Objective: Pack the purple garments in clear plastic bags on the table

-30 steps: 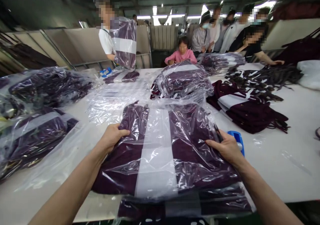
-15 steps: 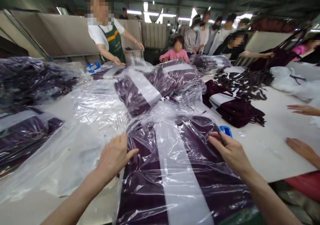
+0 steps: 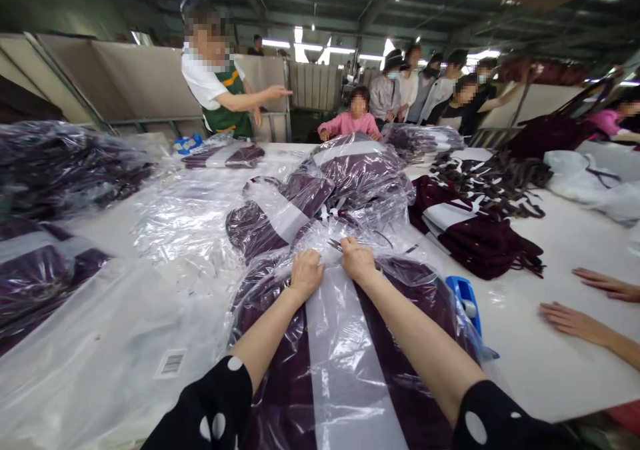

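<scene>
A clear plastic bag [image 3: 400, 343] lies in front of me, with dark purple garments and a pale paper band [image 3: 345, 350] inside. At its far end my left hand [image 3: 307, 273] is closed on the gathered plastic. Beside it, my right hand [image 3: 357, 261] is closed around small thread snips [image 3: 335, 244], whose pointed blades stick out to the left over the bag. The handles are hidden in my fingers. Just beyond my hands lies another bagged purple garment [image 3: 280, 213], also with a pale band.
A blue tape dispenser [image 3: 465, 303] stands right of the bag. Purple garments [image 3: 465, 230] and dark straps lie farther right. Flat plastic bags [image 3: 125, 323] and bagged stacks [image 3: 45, 263] cover the left side. A co-worker's hands [image 3: 575, 320] rest on the table at right; other people stand behind.
Both my hands have moved inward and away from me, from the bag's sides to its far end. My left hand has closed on the plastic. The co-worker in the green apron now points right.
</scene>
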Available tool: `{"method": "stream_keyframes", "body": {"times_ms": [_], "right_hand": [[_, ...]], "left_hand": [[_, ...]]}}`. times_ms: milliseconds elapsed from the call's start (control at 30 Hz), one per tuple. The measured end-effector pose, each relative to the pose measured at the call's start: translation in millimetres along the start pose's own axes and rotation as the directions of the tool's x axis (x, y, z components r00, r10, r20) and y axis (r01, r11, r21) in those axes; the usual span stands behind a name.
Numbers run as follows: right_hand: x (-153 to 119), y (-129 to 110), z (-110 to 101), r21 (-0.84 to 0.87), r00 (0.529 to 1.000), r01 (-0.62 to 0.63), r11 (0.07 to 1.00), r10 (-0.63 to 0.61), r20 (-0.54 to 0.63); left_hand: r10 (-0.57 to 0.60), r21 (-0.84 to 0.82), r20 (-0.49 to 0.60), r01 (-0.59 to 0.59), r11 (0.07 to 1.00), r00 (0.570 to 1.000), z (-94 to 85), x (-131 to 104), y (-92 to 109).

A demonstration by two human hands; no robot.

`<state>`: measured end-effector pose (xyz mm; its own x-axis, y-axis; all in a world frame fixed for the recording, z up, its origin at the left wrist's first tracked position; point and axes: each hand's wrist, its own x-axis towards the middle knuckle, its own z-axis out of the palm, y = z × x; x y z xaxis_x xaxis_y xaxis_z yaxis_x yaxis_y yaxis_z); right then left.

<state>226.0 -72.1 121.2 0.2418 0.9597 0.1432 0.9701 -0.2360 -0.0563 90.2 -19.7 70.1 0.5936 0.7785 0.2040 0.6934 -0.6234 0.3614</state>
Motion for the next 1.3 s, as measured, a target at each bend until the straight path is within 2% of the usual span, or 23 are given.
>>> {"method": "stream_keyframes", "body": {"times_ms": [100, 233, 300, 400, 500, 567, 633, 733, 833, 967, 1033, 1100, 1167, 1300], "right_hand": [[13.7, 4.4, 11.5, 0.023, 0.999, -0.025, 0.999, 0.026, -0.028], [16.9, 15.9, 21.4, 0.196, 0.976, -0.048, 0.979, 0.087, -0.200], [17.0, 23.5, 24.7, 0.315, 0.949, -0.025, 0.949, 0.121, -0.290], [16.8, 32.4, 27.4, 0.433, 0.916, 0.060, 0.899, 0.124, -0.383], [13.7, 35.1, 28.0, 0.488, 0.896, 0.151, 0.860, 0.089, -0.435], [10.4, 34.5, 27.9, 0.498, 0.886, 0.190, 0.846, 0.071, -0.458], [7.3, 33.4, 28.1, 0.494, 0.880, 0.208, 0.844, 0.059, -0.472], [3.9, 32.7, 29.1, 0.483, 0.876, 0.217, 0.848, 0.049, -0.480], [1.9, 34.1, 30.9, 0.472, 0.883, 0.206, 0.857, 0.045, -0.467], [0.6, 37.7, 33.6, 0.492, 0.910, 0.149, 0.858, 0.075, -0.407], [0.9, 39.1, 34.5, 0.523, 0.927, 0.115, 0.845, 0.098, -0.361], [1.8, 39.7, 34.9, 0.555, 0.941, 0.080, 0.828, 0.121, -0.317], [3.0, 39.5, 34.8, 0.579, 0.950, 0.051, 0.813, 0.140, -0.281], [3.7, 38.2, 28.5, 0.627, 0.964, 0.014, 0.779, 0.156, -0.215]], "left_hand": [[-0.038, -0.082, -0.019, 0.036, 0.996, 0.999, 7.9, -0.4, -0.1], [-0.087, -0.180, 0.037, 0.092, 0.979, 0.996, 4.9, 13.0, -4.7], [-0.050, -0.253, 0.024, 0.055, 0.966, 0.998, -3.3, 22.9, -8.6], [0.070, -0.430, 0.021, -0.054, 0.901, 0.997, -16.5, 41.9, -13.6], [0.071, -0.576, 0.133, 0.019, 0.817, 0.989, -21.9, 66.6, -16.3], [0.048, -0.614, 0.208, 0.092, 0.784, 0.977, -19.9, 83.8, -16.8], [0.074, -0.639, 0.256, 0.111, 0.761, 0.964, -15.3, 98.6, -16.2], [0.095, -0.689, 0.288, 0.137, 0.712, 0.953, -8.7, 112.1, -14.3], [0.076, -0.743, 0.288, 0.172, 0.647, 0.955, -9.5, 114.3, -14.9], [0.138, -0.842, 0.300, 0.194, 0.503, 0.944, -24.7, 110.2, -21.5], [0.174, -0.879, 0.328, 0.234, 0.415, 0.928, -34.0, 109.3, -25.4], [0.201, -0.889, 0.364, 0.275, 0.365, 0.909, -41.3, 109.3, -28.3], [0.238, -0.882, 0.404, 0.307, 0.357, 0.883, -45.7, 109.6, -30.1], [0.279, -0.843, 0.470, 0.332, 0.425, 0.837, -50.9, 109.6, -31.3]]}}
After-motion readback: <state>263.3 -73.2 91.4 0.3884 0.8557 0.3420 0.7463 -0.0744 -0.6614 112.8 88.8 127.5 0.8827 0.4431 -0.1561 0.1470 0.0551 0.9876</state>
